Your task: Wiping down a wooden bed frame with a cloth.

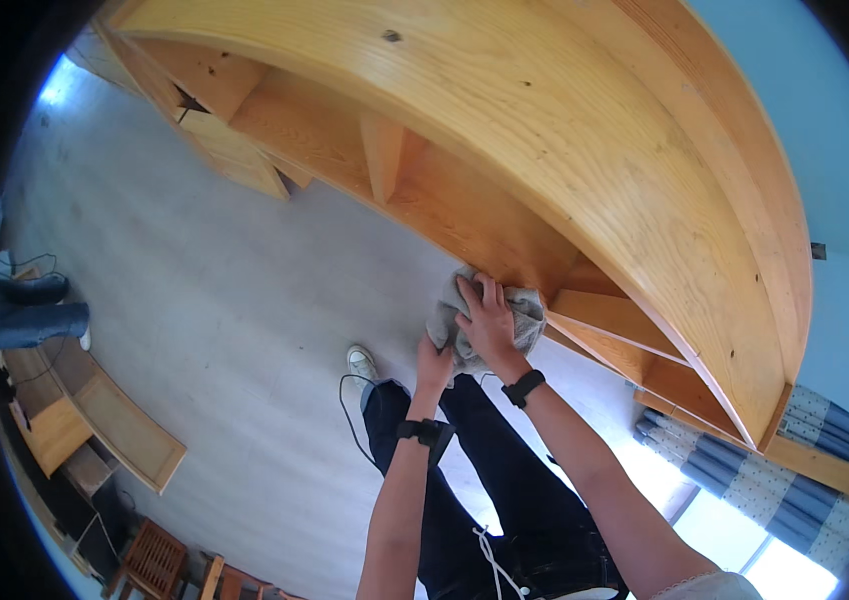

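Observation:
A grey cloth [528, 312] is bunched up at the front edge of a wooden shelf unit [505, 235], near its lower compartments. Across the top of the cloth lies my right hand [490, 322], fingers bent over it and pressing it by the wood. Lower and to the left, my left hand [434, 362] grips a hanging fold of the same cloth. The left fingertips are partly hidden in the folds. Both wrists wear black bands.
Upright dividers [382, 155] split the shelf into compartments. A wooden desk [130, 420] stands at the left, with a person's legs [40, 318] beside it. Below it is a slatted wooden chair [155, 560]. Checked curtains [770, 490] hang at the lower right.

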A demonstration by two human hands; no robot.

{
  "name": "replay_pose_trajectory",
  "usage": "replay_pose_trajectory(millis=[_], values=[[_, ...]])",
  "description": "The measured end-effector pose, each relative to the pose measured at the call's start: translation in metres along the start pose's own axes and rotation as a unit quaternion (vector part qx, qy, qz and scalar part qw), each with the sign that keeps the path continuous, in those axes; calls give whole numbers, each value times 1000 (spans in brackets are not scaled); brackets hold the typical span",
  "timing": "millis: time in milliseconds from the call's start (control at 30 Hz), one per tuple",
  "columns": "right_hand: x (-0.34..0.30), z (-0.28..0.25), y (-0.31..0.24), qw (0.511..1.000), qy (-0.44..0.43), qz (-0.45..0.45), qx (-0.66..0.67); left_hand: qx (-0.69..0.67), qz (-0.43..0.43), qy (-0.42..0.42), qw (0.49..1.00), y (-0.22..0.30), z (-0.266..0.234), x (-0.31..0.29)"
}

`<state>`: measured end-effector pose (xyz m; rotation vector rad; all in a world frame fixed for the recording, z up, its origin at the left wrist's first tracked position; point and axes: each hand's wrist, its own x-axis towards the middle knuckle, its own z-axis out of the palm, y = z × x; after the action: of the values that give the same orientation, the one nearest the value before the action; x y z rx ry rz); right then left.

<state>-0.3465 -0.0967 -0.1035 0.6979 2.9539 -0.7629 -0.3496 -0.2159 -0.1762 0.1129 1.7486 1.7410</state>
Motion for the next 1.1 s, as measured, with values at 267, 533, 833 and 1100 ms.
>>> replay_pose_trajectory(millis=[267,533,833,1100], values=[[-10,-62,0,958,254,127,30,83,46,100,991,115,29,7],[-10,-32,42,912,244,326,-46,319,175,-74,928,90,69,28],[10,-38,63,936,229,260,-55,397,259,-17,880,107,81,39],[19,-34,48,950,178,256,-34,381,245,-4,892,105,67,46]])
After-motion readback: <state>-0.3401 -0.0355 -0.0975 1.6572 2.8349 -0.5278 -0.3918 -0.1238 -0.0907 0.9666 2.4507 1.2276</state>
